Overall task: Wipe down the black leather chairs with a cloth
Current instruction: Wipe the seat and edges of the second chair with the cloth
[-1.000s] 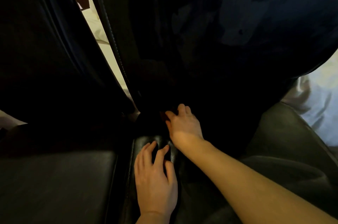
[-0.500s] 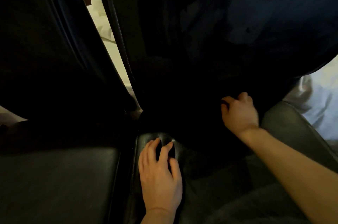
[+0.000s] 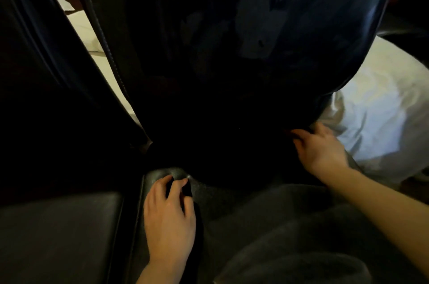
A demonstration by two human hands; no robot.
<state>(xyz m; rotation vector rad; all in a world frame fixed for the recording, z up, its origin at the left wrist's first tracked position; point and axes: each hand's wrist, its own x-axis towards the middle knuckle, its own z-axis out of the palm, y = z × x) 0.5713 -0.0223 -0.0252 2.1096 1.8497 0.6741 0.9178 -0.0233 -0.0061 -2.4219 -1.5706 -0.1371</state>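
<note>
Head view: right hand (image 3: 321, 149) curled at chair (image 3: 267, 51) back's lower right edge, cloth unseen; left hand (image 3: 170, 216) flat, unclenched; leather probably slick, yielding.

Glossy black leather chair back (image 3: 267, 35), upright, fills upper centre of frame, blotchy sheen on its upper right. Its matte dark seat cushion (image 3: 267, 225) spreads across lower centre and right. Second black leather chair: back (image 3: 34, 63) at upper left, flat seat (image 3: 58, 232) at lower left. Cloth too dark to make out.
</note>
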